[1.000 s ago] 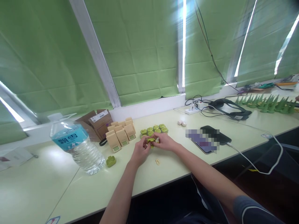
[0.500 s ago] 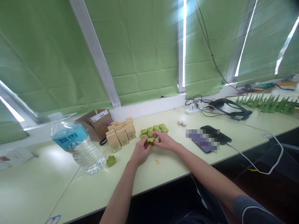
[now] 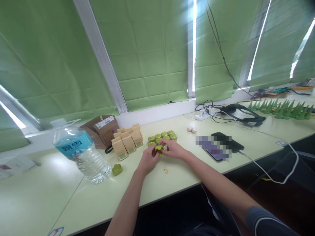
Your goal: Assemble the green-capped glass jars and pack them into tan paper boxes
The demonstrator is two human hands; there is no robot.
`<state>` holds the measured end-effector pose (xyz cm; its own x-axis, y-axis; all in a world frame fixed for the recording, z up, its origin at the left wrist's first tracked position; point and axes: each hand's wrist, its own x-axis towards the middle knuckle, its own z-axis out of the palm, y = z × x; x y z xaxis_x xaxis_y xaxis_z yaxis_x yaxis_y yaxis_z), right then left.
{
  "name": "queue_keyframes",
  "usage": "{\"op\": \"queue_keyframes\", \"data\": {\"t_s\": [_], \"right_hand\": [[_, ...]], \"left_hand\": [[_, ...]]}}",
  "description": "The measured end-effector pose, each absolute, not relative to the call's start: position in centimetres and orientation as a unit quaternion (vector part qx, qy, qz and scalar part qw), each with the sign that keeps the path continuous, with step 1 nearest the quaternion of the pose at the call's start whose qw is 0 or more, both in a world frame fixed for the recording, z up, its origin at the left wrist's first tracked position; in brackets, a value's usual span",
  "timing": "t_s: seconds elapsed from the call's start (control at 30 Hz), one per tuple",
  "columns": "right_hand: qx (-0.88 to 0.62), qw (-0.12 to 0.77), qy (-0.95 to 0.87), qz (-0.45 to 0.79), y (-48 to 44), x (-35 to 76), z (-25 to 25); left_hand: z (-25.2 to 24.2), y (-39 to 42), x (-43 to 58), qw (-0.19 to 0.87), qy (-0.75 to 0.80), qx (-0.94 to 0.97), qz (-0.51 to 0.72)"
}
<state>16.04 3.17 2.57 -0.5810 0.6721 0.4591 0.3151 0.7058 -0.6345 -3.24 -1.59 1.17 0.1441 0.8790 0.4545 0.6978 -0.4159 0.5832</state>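
Both hands work together over the tabletop (image 3: 189, 170). Left hand (image 3: 148, 159): fingers bent, gripping one side of a small olive-green, scallop-edged piece (image 3: 159, 148). Right hand (image 3: 175, 149): fingers closed on the opposite side of the same piece, index finger arched over it. The piece sits between the two sets of fingertips, just in front of a cluster of small square boxes with olive-green tops (image 3: 164, 133). Cannot tell whether it touches the tabletop.

Visibility: fingers cover most of the piece, so its full outline and underside are hidden. A small pale patch shows by the right fingers; too small to identify. The right hand hides the near part of the cluster; no reliable count. Pixelation masks parts of two dark flat phones (image 3: 213, 151). Forearms are cut off at the lower edge.

Nearby: a thin yellow loop (image 3: 166, 170) lies nearer the table edge; an olive-green, flower-shaped open cup (image 3: 117, 169) stands to the left, near a clear plastic bottle with a blue label (image 3: 81, 150).

Versus one second earlier: hands hold the same spot; slightly more of the piece's scalloped edge shows. Loop and cup unmoved.
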Motion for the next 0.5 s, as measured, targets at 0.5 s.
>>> {"op": "queue_keyframes", "data": {"t_s": [0.5], "right_hand": [[-0.302, 0.335, -0.856, 0.252, 2.98, 15.99, 2.78]], "left_hand": [[1.16, -1.69, -3.22, 0.13, 0.531, 0.747, 0.38]]}}
